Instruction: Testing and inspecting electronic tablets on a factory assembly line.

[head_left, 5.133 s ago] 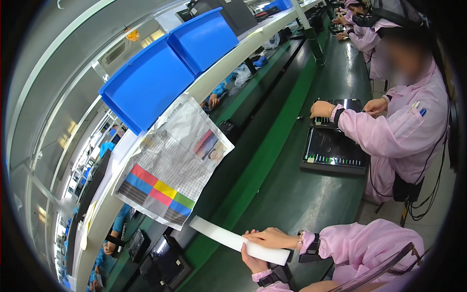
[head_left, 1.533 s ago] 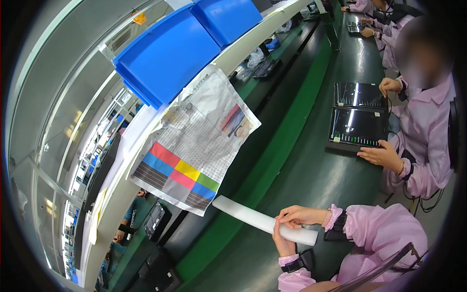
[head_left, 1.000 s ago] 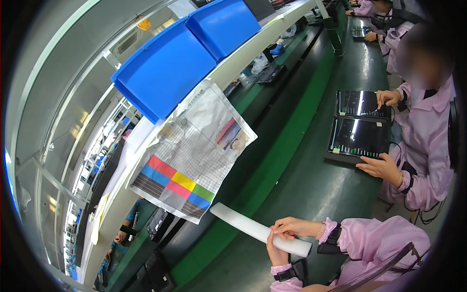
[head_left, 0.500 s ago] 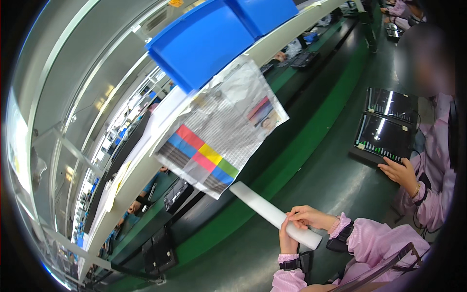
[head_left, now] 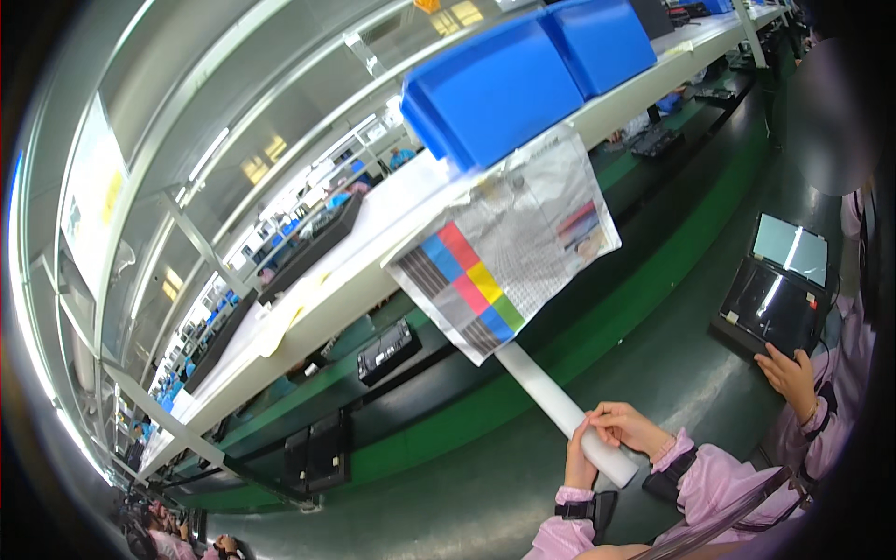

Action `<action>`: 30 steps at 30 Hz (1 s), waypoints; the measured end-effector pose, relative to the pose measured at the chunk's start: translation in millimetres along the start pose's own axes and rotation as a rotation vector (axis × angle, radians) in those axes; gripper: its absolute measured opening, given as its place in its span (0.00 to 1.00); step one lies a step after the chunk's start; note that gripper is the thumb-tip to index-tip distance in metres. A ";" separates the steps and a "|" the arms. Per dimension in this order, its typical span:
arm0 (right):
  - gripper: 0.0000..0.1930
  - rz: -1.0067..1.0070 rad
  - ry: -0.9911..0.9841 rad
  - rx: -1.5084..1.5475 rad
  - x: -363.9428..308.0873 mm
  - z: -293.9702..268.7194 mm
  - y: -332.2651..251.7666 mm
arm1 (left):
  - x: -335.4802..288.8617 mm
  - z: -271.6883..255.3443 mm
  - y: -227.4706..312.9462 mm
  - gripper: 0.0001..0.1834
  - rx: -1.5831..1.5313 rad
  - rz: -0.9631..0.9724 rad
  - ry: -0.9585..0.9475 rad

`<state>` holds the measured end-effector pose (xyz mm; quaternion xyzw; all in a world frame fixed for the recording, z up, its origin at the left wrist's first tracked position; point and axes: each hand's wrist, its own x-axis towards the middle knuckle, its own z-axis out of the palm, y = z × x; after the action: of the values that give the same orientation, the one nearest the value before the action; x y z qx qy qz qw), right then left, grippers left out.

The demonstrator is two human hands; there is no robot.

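Observation:
A long white roll (head_left: 546,390), smooth and matte, lies slantwise on the dark green bench in front of me. Its near end sits by my wrists, and its far end reaches below a hanging printed sheet. My left hand (head_left: 580,459) is against the roll from the left side, fingers bent and closed at it. My right hand (head_left: 635,427) comes over from the right with its fingers pinched together, meeting the left fingertips above the roll. Anything small between the fingertips is hidden. Both arms wear pink sleeves with black wrist straps.
The crumpled sheet (head_left: 513,238) with coloured blocks hangs from a white shelf (head_left: 322,308) bearing blue bins (head_left: 495,93). Dark panel-like devices (head_left: 317,453) lie beneath. At right, a co-worker's hand (head_left: 791,378) touches a black device with two panels (head_left: 770,299).
The view has swung, so the shelf, bins and sheet sit further right. My hands stay together at the roll. The co-worker's upper panel now looks pale instead of dark.

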<state>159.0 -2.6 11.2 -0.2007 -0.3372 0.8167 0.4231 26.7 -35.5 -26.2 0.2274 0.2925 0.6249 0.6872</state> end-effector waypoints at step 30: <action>0.11 -0.066 -0.075 -0.061 -0.9 0.8 25.2 | -22.4 -2.3 24.0 0.20 0.120 -0.071 -0.019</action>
<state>145.0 -14.2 -6.3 -0.1713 -0.3840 0.7986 0.4306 6.7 -55.1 -8.9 0.2636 0.3306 0.5792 0.6969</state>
